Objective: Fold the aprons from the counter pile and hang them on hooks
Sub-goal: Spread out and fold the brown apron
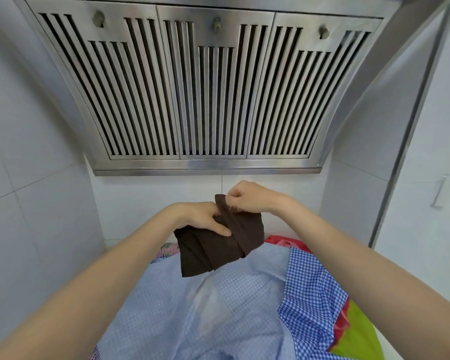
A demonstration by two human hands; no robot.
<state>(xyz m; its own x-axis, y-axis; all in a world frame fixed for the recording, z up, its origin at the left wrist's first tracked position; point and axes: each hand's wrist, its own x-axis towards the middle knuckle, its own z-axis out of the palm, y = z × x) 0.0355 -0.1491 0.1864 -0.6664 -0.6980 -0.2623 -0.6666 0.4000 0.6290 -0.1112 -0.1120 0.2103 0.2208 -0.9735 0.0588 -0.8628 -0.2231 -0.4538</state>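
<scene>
A wide stainless-steel range hood (205, 84) with three slotted filter panels fills the upper view, each panel carrying a small round knob (98, 18). Pale grey wall tiles (31, 178) flank it. A metal bracket (439, 192) is fixed to the right wall.

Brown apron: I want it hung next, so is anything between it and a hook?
No hook shows in the head view, so that path cannot be judged. Both the left hand and right hand already hold the folded brown apron.
</scene>
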